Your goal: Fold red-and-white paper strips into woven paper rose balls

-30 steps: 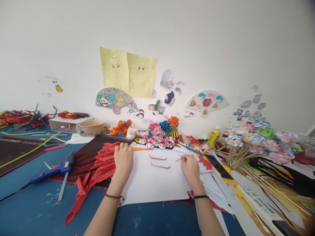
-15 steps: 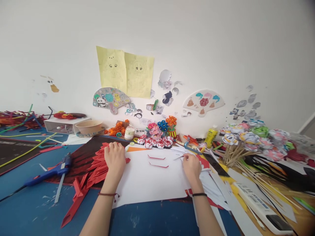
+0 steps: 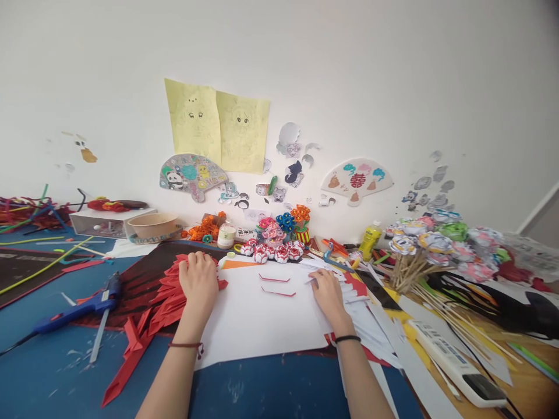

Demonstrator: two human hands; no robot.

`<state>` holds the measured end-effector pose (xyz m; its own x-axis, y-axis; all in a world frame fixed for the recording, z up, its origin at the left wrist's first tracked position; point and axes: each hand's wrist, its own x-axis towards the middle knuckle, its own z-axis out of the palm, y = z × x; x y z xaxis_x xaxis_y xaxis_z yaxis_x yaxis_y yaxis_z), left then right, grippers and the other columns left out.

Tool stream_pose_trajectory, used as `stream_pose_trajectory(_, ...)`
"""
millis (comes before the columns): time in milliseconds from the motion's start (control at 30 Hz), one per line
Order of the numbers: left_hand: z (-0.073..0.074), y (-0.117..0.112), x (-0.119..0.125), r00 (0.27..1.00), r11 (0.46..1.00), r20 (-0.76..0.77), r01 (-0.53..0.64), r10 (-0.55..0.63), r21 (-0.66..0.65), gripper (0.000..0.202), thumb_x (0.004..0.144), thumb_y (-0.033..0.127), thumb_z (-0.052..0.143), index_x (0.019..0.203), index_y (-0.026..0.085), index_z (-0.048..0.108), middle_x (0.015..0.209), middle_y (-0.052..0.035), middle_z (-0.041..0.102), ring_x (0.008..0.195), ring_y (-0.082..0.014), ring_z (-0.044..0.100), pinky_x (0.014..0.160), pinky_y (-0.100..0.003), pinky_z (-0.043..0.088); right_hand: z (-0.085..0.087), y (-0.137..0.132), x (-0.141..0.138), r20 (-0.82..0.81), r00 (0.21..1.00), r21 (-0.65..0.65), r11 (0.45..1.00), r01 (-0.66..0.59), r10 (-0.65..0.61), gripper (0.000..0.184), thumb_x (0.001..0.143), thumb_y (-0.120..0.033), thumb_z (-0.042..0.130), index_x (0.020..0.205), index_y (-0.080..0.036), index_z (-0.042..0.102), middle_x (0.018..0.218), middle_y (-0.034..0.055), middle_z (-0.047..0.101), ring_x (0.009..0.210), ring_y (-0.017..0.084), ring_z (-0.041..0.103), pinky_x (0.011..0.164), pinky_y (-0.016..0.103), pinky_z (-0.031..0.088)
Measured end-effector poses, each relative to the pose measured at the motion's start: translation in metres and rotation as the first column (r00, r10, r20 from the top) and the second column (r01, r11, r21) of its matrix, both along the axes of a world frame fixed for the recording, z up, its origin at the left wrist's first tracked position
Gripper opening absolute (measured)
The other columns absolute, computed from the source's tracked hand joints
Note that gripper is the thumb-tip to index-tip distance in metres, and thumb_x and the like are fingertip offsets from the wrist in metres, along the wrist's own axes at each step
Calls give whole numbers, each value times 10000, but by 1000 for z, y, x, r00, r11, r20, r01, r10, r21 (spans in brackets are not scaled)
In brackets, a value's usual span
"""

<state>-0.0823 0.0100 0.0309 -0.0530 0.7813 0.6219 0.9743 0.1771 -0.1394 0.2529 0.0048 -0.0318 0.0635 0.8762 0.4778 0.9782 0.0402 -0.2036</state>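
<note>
Seeing two thin red strips point(image 3: 274, 280) on a large white sheet point(image 3: 262, 326), in its upper middle part, one nearer than the other, not touching, each with slightly bent ends. Having the left hand point(image 3: 198, 279) over the right side of a pile of red folded pieces point(image 3: 168, 297), just beside the left edge of the sheet; bending its fingers downward, but cannot tell if grasping any piece, because of hidden tips. Having the right hand point(image 3: 326, 291) at the upper right part of the same sheet, with fingers bent and a little spread; noticing a thin pale strip point(image 3: 311, 281) at the fingertips, too small to tell if pinched or only touched. Finding white folded pieces point(image 3: 362, 317) just to the right of this hand, and below all this a blue bench point(image 3: 262, 390). Going further left, meeting a blue glue gun point(image 3: 78, 314). Going behind the sheet, meeting red-and-white flowers point(image 3: 273, 252), a striped pot point(image 3: 303, 235), a white jar point(image 3: 226, 235) and a yellow bottle point(image 3: 369, 240). Going right, finding paper flowers point(image 3: 430, 241) on sticks and a long white device point(image 3: 456, 364). Looking up at the wall, finding yellow drawings point(image 3: 194, 125).
</note>
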Motion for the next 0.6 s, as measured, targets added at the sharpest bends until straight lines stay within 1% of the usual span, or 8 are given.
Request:
stream_pose_trajectory(100,-1,0,-1,1000,1000,4,16,-16,-2,340,882,56,318,903,91,656,916,-172,631,936,-309,533,776,-391,348,1,0,1,-14,1000,-22,1000,-14,13,181,822,-126,600,940,-219,703,1029,62,641,1010,244,527,832,320,347)
stream_pose_trajectory(167,0,-1,-1,1000,1000,14,22,-22,15,336,887,62,315,907,94,649,919,-173,630,937,-315,532,769,-392,349,4,-1,1,-20,999,-4,1000,-26,26,167,813,-122,615,921,-219,697,1021,52,643,1000,238,527,829,317,341)
stream_pose_trajectory(333,4,-2,0,999,999,31,15,-15,29,326,890,66,314,890,104,637,887,-165,636,927,-316,531,785,-402,343,14,-6,-4,-57,995,114,990,-79,86,167,828,-116,585,928,-215,676,990,39,662,974,227,536,834,315,352)
stream_pose_trajectory(467,5,-2,-1,999,999,32,29,-29,15,322,896,73,316,884,127,633,868,-148,638,909,-303,536,798,-399,330,21,-6,-9,-159,979,236,968,-89,128,175,882,-160,517,962,-191,669,1006,64,675,975,231,547,854,326,382)
stream_pose_trajectory(600,4,-1,-4,999,999,18,30,-31,16,332,894,72,313,896,121,641,913,-160,633,932,-306,526,792,-396,324,22,-5,-12,-261,947,330,939,-97,190,196,903,-215,500,996,-162,664,1023,94,680,986,238,557,888,334,409)
